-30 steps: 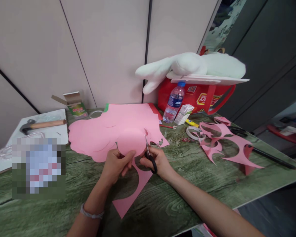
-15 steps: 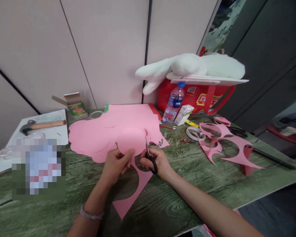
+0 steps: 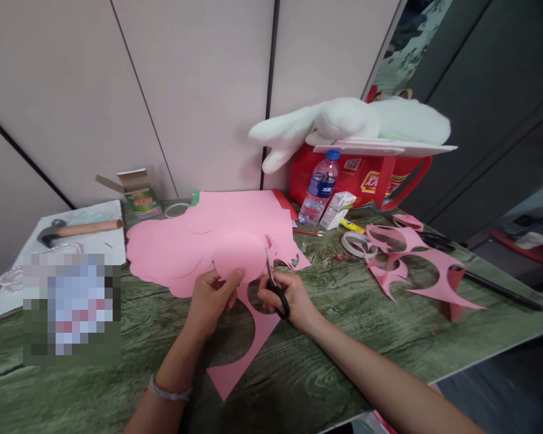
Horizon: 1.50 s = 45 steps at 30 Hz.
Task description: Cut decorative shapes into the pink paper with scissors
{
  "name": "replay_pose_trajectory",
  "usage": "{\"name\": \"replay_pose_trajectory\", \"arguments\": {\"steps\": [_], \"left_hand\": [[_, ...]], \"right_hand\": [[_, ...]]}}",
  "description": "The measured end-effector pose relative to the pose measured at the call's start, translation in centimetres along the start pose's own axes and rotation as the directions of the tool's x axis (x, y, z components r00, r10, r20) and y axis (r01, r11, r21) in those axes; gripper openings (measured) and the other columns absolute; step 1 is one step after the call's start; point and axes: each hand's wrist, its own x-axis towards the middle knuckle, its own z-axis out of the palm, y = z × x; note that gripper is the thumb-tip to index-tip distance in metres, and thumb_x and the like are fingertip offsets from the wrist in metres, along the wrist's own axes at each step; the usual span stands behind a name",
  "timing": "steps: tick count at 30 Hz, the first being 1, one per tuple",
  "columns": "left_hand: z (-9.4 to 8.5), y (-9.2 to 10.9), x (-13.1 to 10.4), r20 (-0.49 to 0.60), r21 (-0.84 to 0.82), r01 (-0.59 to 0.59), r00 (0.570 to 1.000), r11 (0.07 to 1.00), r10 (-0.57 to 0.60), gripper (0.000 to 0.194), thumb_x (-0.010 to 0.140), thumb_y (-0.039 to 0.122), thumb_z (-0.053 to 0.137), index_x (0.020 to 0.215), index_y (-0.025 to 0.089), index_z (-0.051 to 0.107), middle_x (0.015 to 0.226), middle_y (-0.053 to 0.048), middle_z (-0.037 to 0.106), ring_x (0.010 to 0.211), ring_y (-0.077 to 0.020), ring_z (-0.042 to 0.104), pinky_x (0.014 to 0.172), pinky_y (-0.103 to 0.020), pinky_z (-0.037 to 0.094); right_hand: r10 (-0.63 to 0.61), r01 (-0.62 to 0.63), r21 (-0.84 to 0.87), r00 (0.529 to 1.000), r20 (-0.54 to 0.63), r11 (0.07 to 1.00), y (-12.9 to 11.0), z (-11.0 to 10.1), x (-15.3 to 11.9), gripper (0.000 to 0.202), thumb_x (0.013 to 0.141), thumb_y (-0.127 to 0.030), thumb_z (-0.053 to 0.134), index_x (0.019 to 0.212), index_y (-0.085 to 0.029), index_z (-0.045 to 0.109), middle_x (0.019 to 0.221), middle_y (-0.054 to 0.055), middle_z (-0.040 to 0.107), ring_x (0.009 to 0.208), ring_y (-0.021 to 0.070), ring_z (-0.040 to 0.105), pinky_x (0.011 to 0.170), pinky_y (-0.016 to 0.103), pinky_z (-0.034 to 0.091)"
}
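Note:
My left hand (image 3: 216,296) pinches the lower edge of a rounded piece of pink paper (image 3: 241,256). Just right of it, my right hand (image 3: 286,296) grips black-handled scissors (image 3: 277,295), whose blades point away from me at the right edge of that paper. A curved pink offcut (image 3: 253,352) hangs below the hands, over the table. Behind the held piece lie large pink sheets (image 3: 235,211), the left ones with scalloped edges.
A water bottle (image 3: 319,190), small carton (image 3: 338,210) and red bag (image 3: 357,175) stand behind. Tape (image 3: 358,245) and pink scraps (image 3: 438,271) lie right. At left, a hammer (image 3: 88,228) rests on a white board (image 3: 111,211), near a green box (image 3: 142,200).
The fingertips of my left hand have shifted slightly left along the paper. The held paper has turned a little, while my right hand and the scissors are almost unmoved.

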Motion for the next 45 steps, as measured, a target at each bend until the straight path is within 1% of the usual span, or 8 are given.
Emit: {"name": "replay_pose_trajectory", "arguments": {"steps": [6,12,23,29,32,36,42,45], "left_hand": [[0.0,0.1,0.2,-0.032,-0.136,0.014,0.999,0.991,-0.018,0.030,0.070,0.030,0.073,0.049,0.015,0.057,0.040,0.004,0.054,0.040,-0.0071,0.047,0.044,-0.021,0.037],[-0.1,0.1,0.3,-0.104,-0.383,0.144,0.975,0.913,-0.197,0.022,0.056,0.030,0.083,0.061,0.012,0.072,0.053,-0.004,0.070,0.050,-0.0144,0.063,0.054,-0.025,0.052],[1.2,0.6,-0.4,-0.049,-0.438,0.173,0.975,0.882,-0.215,0.021,0.059,0.030,0.082,0.056,0.012,0.071,0.051,-0.004,0.067,0.048,-0.0124,0.060,0.050,-0.022,0.049],[1.3,0.5,-0.6,-0.129,-0.451,0.181,0.956,0.874,-0.265,0.023,0.055,0.029,0.084,0.055,0.012,0.069,0.050,-0.003,0.066,0.047,-0.0129,0.060,0.048,-0.022,0.048],[1.3,0.9,-0.7,-0.163,-0.477,0.171,0.947,0.862,-0.278,0.025,0.054,0.029,0.084,0.052,0.012,0.067,0.048,-0.001,0.064,0.046,-0.0111,0.057,0.046,-0.021,0.046],[1.3,1.7,-0.8,-0.240,-0.518,0.142,0.922,0.843,-0.303,0.026,0.049,0.028,0.086,0.050,0.012,0.065,0.045,0.001,0.061,0.043,-0.0092,0.053,0.042,-0.019,0.044],[1.5,1.9,-0.7,-0.252,-0.517,0.109,0.929,0.849,-0.272,0.024,0.049,0.026,0.085,0.054,0.012,0.066,0.048,-0.001,0.063,0.046,-0.0120,0.056,0.045,-0.022,0.046],[1.6,1.5,-0.9,-0.222,-0.448,0.116,0.946,0.886,-0.237,0.023,0.055,0.028,0.083,0.054,0.012,0.066,0.050,-0.002,0.063,0.047,-0.0124,0.056,0.045,-0.023,0.045]], "right_hand": [[-0.071,0.070,-0.026,0.997,-0.040,0.997,1.0,-0.3,0.2,0.030,0.062,-0.042,0.075,0.065,-0.016,0.058,0.043,-0.004,0.052,0.038,0.0101,0.044,0.040,0.021,0.035],[-0.137,0.137,-0.003,0.987,-0.080,0.991,1.5,-0.4,0.4,0.036,0.065,-0.045,0.076,0.078,-0.016,0.059,0.057,-0.003,0.056,0.051,0.0107,0.049,0.050,0.022,0.037],[-0.145,0.144,0.023,0.983,0.115,0.989,2.0,-0.1,0.1,0.046,0.066,-0.049,0.079,0.091,-0.017,0.058,0.069,-0.002,0.055,0.060,0.0123,0.050,0.054,0.024,0.039],[-0.136,0.125,0.089,0.982,0.132,0.988,2.0,-0.3,0.4,0.043,0.068,-0.045,0.079,0.091,-0.015,0.058,0.068,-0.002,0.055,0.057,0.0094,0.047,0.053,0.021,0.037],[-0.081,0.051,0.110,0.955,0.284,0.993,1.9,-0.8,0.3,0.040,0.071,-0.048,0.076,0.084,-0.014,0.059,0.062,-0.002,0.055,0.050,0.0087,0.048,0.049,0.022,0.038],[-0.101,-0.013,0.211,0.846,0.524,0.977,2.1,-1.2,-0.2,0.049,0.067,-0.056,0.076,0.089,-0.014,0.063,0.056,-0.004,0.054,0.046,0.0095,0.050,0.053,0.026,0.045],[-0.150,0.119,0.156,0.967,0.205,0.980,1.5,-0.8,0.1,0.045,0.067,-0.053,0.078,0.084,-0.015,0.058,0.059,-0.004,0.053,0.049,0.0088,0.045,0.049,0.022,0.038],[-0.128,0.108,0.101,0.968,0.215,0.989,1.0,-0.6,0.3,0.046,0.065,-0.053,0.079,0.081,-0.016,0.058,0.060,-0.005,0.049,0.050,0.0080,0.040,0.048,0.022,0.033]]}}
